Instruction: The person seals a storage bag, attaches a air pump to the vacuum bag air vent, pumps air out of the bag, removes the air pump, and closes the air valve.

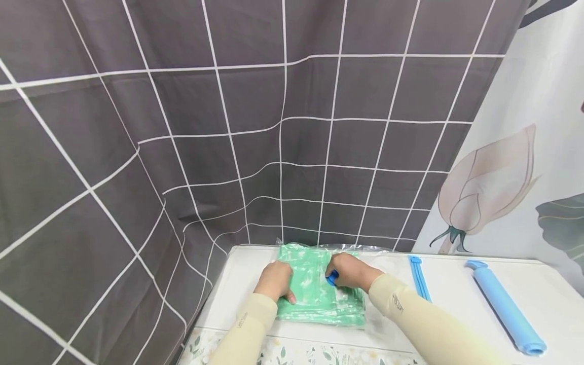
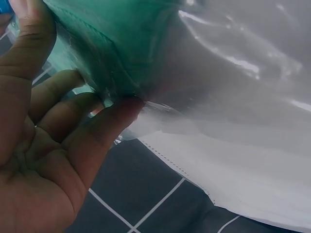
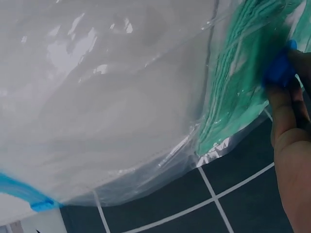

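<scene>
A clear plastic storage bag (image 2: 228, 68) lies flat on the white table, with folded green-and-white cloth (image 1: 310, 291) inside its left part. My left hand (image 1: 272, 281) rests at the left edge of the cloth, its fingers loosely bent and touching the plastic in the left wrist view. With bent fingers, my right hand (image 1: 350, 271) grips a blue valve cap (image 1: 332, 278) on top of the bag. The same cap (image 3: 281, 70) shows between finger and thumb in the right wrist view. Part of it is hidden by the fingers.
A blue zip strip (image 1: 420, 279) with a slider at its far end lies right of my right forearm. Farther right lies a blue hand pump (image 1: 508, 306). A dark grid-patterned curtain (image 1: 356, 147) hangs behind and left of the table (image 1: 242, 266).
</scene>
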Tool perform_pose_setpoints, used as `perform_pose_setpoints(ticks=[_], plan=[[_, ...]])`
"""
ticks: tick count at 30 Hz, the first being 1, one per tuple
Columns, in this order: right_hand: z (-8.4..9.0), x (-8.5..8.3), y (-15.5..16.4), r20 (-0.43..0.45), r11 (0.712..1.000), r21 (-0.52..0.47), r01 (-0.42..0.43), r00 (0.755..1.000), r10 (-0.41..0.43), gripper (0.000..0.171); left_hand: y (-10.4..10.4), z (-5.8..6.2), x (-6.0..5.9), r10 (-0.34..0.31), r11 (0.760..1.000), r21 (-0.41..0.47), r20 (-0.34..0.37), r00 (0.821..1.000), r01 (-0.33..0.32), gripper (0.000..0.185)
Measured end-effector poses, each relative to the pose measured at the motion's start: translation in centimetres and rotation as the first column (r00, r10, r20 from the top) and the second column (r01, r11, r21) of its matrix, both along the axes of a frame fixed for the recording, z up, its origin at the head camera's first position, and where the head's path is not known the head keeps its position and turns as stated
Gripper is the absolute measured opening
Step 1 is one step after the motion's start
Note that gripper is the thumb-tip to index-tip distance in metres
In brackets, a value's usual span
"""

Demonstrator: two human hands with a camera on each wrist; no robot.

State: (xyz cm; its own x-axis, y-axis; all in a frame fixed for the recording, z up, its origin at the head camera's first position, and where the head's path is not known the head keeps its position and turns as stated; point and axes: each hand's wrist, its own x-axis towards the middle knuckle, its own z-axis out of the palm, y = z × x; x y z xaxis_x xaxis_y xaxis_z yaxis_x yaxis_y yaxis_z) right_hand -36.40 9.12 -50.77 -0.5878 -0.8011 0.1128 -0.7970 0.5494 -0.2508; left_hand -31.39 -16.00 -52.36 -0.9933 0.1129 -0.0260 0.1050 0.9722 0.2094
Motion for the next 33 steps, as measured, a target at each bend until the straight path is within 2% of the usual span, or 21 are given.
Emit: perform_pose_setpoints(ticks=[2, 4, 5, 6, 11, 12, 13, 17, 20, 21, 23, 25, 26, 27, 28, 29, 30, 32, 33], plan=[[-0.1, 0.3, 0.0, 0.06, 0.998, -0.013, 0.062, 0.996, -0.061, 0.026, 0.1, 0.1, 0.2, -0.005, 1.0, 0.004, 0.003, 1.0, 0.005, 0.063], [-0.3, 0.6, -0.2, 0.121, 0.988, -0.018, 0.151, 0.982, -0.148, 0.025, 0.3, 0.2, 0.4, -0.005, 1.0, 0.002, 0.004, 1.0, 0.005, 0.067], [-1.6, 0.0, 0.1, 0.118, 0.984, -0.034, 0.174, 0.978, -0.169, 0.023, 0.3, 0.3, 0.4, -0.004, 1.0, 0.001, 0.006, 1.0, 0.004, 0.068], [-1.8, 0.1, 0.0, 0.128, 0.975, -0.036, 0.219, 0.969, -0.213, 0.023, 0.4, 0.4, 0.5, -0.004, 1.0, 0.001, 0.001, 1.0, 0.004, 0.068], [-2.1, 0.9, -0.6, 0.173, 0.912, -0.058, 0.405, 0.904, -0.391, 0.023, 0.5, 0.5, 0.4, -0.006, 1.0, 0.01, -0.007, 1.0, 0.006, 0.061], [-0.8, 1.8, -1.1, 0.191, 0.893, -0.047, 0.448, 0.881, -0.432, 0.024, 0.6, 0.6, 0.3, -0.01, 1.0, 0.011, -0.009, 1.0, 0.01, 0.059], [-0.8, 1.9, -1.2, 0.193, 0.883, -0.05, 0.466, 0.872, -0.449, 0.024, 0.6, 0.6, 0.2, -0.011, 1.0, 0.014, -0.008, 1.0, 0.011, 0.058], [-0.8, 1.9, -1.5, 0.187, 0.863, -0.063, 0.501, 0.856, -0.483, 0.023, 0.6, 0.7, 0.0, -0.009, 1.0, 0.017, -0.013, 1.0, 0.009, 0.055], [-1.6, 1.6, -1.6, 0.204, 0.857, -0.068, 0.511, 0.848, -0.49, 0.023, 0.6, 0.5, 0.0, -0.015, 1.0, 0.014, -0.011, 1.0, 0.015, 0.057], [-2.8, 1.0, -1.3, 0.191, 0.863, -0.069, 0.501, 0.856, -0.481, 0.024, 0.6, 0.4, 0.0, -0.021, 1.0, 0.014, -0.011, 1.0, 0.021, 0.058], [-4.1, 0.2, -0.9, 0.183, 0.867, -0.07, 0.494, 0.86, -0.475, 0.025, 0.6, 0.3, -0.1, -0.036, 0.999, 0.014, -0.013, 0.999, 0.036, 0.059], [-4.4, 0.0, -0.7, 0.175, 0.875, -0.062, 0.481, 0.868, -0.465, 0.025, 0.6, 0.2, -0.2, -0.036, 0.999, 0.03, -0.004, 0.999, 0.036, 0.062], [-4.2, 0.0, -0.6, 0.171, 0.88, -0.059, 0.471, 0.874, -0.455, 0.025, 0.4, -0.3, -0.5, -0.045, 0.999, 0.026, -0.018, 0.999, 0.045, 0.065], [-3.9, 0.1, -0.6, 0.185, 0.882, -0.059, 0.467, 0.874, -0.45, 0.025, 0.3, -0.3, -0.6, -0.04, 0.999, 0.036, -0.016, 0.999, 0.041, 0.067], [-2.7, 0.7, -0.8, 0.222, 0.877, -0.057, 0.476, 0.863, -0.454, 0.026, 0.2, -0.3, -0.7, -0.034, 0.998, 0.044, -0.013, 0.999, 0.035, 0.071], [-2.3, 0.8, -0.9, 0.24, 0.882, -0.057, 0.468, 0.864, -0.443, 0.028, -0.1, -0.4, -0.7, -0.027, 0.998, 0.052, -0.011, 1.0, 0.028, 0.075], [-1.4, 1.4, -1.0, 0.264, 0.881, -0.062, 0.468, 0.859, -0.438, 0.032, -0.5, -0.4, -0.7, -0.018, 0.998, 0.055, -0.009, 1.0, 0.019, 0.079], [-1.0, 1.8, -0.5, 0.276, 0.886, -0.099, 0.453, 0.868, -0.412, 0.041, -1.2, -0.6, -0.7, -0.009, 0.998, 0.056, -0.005, 1.0, 0.009, 0.084], [-0.9, 1.9, 0.0, 0.269, 0.884, -0.117, 0.452, 0.871, -0.41, 0.047, -1.3, -0.2, -0.4, 0.004, 0.998, 0.067, 0.014, 1.0, -0.005, 0.084]])
